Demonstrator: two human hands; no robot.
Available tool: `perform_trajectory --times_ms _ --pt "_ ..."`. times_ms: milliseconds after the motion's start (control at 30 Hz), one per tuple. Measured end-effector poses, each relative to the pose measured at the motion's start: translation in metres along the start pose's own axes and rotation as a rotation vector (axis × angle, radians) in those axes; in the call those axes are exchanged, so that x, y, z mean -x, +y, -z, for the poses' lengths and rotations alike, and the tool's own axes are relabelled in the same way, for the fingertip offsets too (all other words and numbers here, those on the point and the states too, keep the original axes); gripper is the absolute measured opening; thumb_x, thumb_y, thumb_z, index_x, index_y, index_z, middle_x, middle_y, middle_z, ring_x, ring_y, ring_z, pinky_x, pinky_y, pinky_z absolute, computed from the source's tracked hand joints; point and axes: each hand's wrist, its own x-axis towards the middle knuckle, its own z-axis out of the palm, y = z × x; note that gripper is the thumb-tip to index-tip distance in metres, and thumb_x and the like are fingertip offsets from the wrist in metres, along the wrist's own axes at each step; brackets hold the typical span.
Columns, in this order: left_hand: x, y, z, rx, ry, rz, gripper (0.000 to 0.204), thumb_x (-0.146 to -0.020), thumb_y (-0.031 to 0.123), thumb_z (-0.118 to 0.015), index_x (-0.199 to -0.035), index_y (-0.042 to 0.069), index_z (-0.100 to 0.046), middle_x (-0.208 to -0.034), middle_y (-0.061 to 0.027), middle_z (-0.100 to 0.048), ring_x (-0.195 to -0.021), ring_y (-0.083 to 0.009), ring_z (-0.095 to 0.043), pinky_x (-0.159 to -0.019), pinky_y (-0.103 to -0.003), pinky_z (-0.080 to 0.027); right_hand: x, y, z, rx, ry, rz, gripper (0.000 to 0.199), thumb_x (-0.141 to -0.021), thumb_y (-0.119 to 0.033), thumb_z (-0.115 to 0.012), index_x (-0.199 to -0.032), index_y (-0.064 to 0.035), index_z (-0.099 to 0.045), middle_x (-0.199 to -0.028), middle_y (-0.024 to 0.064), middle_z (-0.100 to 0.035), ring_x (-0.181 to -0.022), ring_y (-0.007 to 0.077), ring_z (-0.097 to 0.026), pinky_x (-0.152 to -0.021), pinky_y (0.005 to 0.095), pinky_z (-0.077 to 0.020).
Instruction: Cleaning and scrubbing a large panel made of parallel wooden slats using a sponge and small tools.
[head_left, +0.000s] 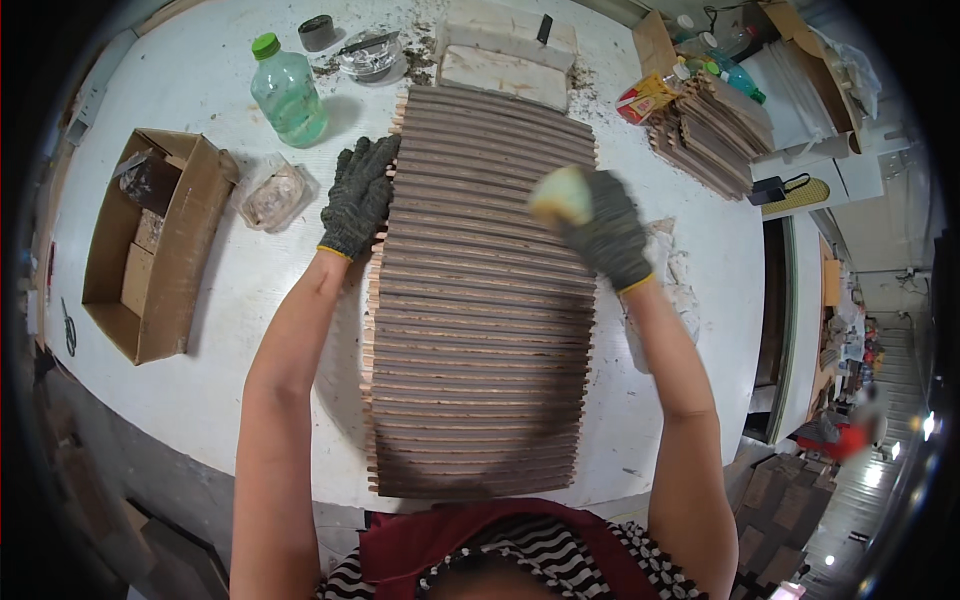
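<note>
A long stack of narrow brown wooden strips (480, 330), laid side by side with pale ends along the left, covers the middle of the white table. My left hand (358, 195), in a dark knitted glove with a yellow cuff, lies with fingers extended against the strips' upper left edge. In the same kind of glove, my right hand (608, 225) is closed round a pale yellowish sponge-like pad (562, 195) over the right part of the strips. Motion blurs the pad and that hand, so I cannot tell whether the pad touches the wood.
An open cardboard box (185, 250) and a clear plastic packet (270, 193) lie at left. Behind stand a green-capped bottle (288, 95), a foil-like bowl (368, 62) and pale blocks (505, 65). Thin boards (705, 140) are stacked at far right; crumpled white material (675, 275) sits nearer.
</note>
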Motion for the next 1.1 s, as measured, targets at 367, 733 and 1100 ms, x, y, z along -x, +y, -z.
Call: perform_trajectory --times_ms 367,733,1100 --pt "0.003 -0.008 0.000 -0.010 -0.014 -0.004 0.053 -0.099 0.035 -0.044 -0.149 0.018 -0.046 -0.149 -0.0110 -0.049 -0.143 -0.0383 -0.035 -0.121 -0.048 -0.017 0.045 -0.133 0.030 -0.473 -0.307 0.311 0.056 -0.080 -0.030 -0.077 -0.128 -0.0058 -0.059 -0.112 0.0161 -0.064 -0.105 0.0330 -0.062 -0.092 0.0460 -0.0495" --pt "-0.001 -0.009 0.003 -0.003 -0.002 -0.013 0.052 -0.101 0.038 -0.041 -0.149 0.017 -0.046 -0.149 -0.0093 -0.050 -0.144 -0.0373 -0.034 -0.122 -0.047 -0.015 0.049 0.005 0.072 0.218 -0.079 -0.256 0.053 -0.077 -0.035 -0.080 -0.118 -0.0078 -0.062 -0.102 0.0160 -0.064 -0.093 0.0358 -0.062 -0.081 0.0459 -0.0523" --pt "0.069 0.037 0.039 0.659 0.084 0.374 0.053 -0.103 0.018 -0.050 -0.150 0.000 -0.038 -0.149 -0.0131 -0.049 -0.135 -0.0211 -0.047 -0.115 -0.032 -0.033 0.075 -0.051 0.009 -0.191 0.026 0.233 0.060 -0.077 -0.037 -0.081 -0.123 -0.0047 -0.060 -0.108 0.0161 -0.064 -0.096 0.0328 -0.062 -0.085 0.0457 -0.0514"
